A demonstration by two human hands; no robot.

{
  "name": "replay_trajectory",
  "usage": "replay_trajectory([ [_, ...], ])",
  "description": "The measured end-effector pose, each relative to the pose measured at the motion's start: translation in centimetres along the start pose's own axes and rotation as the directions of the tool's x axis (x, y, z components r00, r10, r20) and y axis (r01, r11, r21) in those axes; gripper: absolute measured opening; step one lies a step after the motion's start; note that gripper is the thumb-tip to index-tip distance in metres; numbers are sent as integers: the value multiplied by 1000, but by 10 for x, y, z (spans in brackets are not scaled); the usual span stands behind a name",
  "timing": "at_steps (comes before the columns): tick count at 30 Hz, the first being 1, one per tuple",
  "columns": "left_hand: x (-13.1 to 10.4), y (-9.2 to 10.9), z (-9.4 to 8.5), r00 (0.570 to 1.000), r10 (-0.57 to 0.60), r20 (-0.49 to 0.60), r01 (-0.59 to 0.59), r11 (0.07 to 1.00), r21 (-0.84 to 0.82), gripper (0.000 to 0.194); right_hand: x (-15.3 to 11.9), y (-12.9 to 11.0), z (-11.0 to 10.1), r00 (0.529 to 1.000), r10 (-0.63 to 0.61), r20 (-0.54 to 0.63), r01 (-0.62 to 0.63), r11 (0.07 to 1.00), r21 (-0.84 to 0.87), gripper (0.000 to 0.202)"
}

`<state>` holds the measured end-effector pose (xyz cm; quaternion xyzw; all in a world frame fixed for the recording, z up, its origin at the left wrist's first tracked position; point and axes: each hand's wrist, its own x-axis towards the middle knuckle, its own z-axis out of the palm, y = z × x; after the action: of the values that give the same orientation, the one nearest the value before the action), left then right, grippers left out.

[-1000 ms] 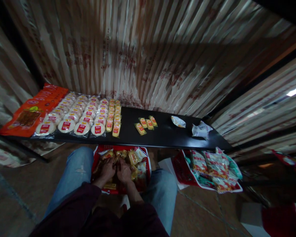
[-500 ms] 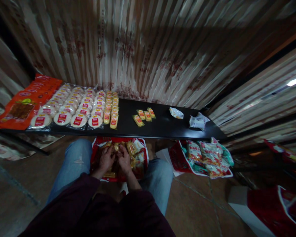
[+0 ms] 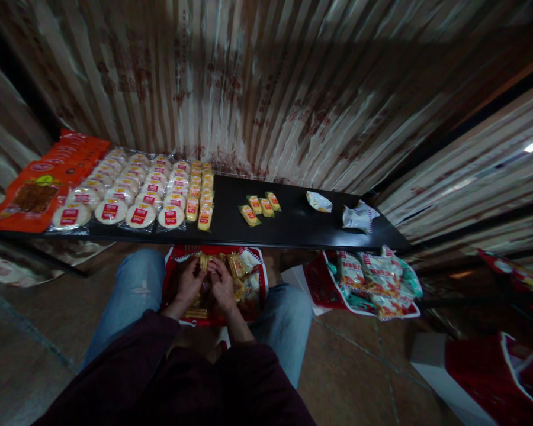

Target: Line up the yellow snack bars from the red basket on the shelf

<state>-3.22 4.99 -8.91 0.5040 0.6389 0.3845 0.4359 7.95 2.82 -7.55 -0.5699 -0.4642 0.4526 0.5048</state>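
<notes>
Between my knees is a red basket (image 3: 265, 278) with a white rim, holding yellow-wrapped snacks (image 3: 237, 266). Over it, my left hand (image 3: 190, 283) is closed on a small yellow packet (image 3: 204, 261), held upright near the fingertips. Close beside it, my right hand (image 3: 222, 285) has its fingers bent together near the same packet; what they grip is too small to make out. On the black shelf (image 3: 293, 231) above, several yellow packets (image 3: 254, 205) lie loosely, and two columns of similar packets (image 3: 205, 217) stand beside rows of round white wrapped crackers (image 3: 141, 215).
An orange snack bag (image 3: 39, 192) lies at the shelf's left end. Two crumpled wrappers (image 3: 318, 202) are on its right part. A second red basket (image 3: 320, 284) with snack bags stands right of my knee, and another red container (image 3: 479, 367) is at lower right.
The hands have come closer together and up slightly from among the snacks, and a yellow packet now shows upright at my left fingertips.
</notes>
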Motion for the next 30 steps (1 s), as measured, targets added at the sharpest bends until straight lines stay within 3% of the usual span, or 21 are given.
replay_trajectory([
  [2,1,0,-2,996,-88,32,92,978,-190,42,0,-1,0,1000,-11,-19,10,1000,-13,36],
  [5,0,2,-4,962,-251,109,274,861,-428,42,0,-1,-1,998,8,-64,-10,999,-34,33],
  [7,-2,4,-5,935,-316,161,354,794,-495,44,0,-1,-1,997,19,-77,-22,999,-42,32],
  [11,-4,9,-4,914,-352,204,403,718,-568,41,-1,0,-1,999,10,-46,-11,1000,-22,32],
  [20,-5,10,-5,921,-369,123,369,731,-574,49,-3,-5,0,996,77,-55,-74,996,47,39],
  [25,-9,11,-5,975,-190,119,223,870,-440,45,-3,-1,-3,986,152,-64,-145,984,102,48],
  [30,-13,18,-6,971,-148,190,214,890,-402,50,-2,-2,-4,987,142,-74,-136,988,77,40],
])
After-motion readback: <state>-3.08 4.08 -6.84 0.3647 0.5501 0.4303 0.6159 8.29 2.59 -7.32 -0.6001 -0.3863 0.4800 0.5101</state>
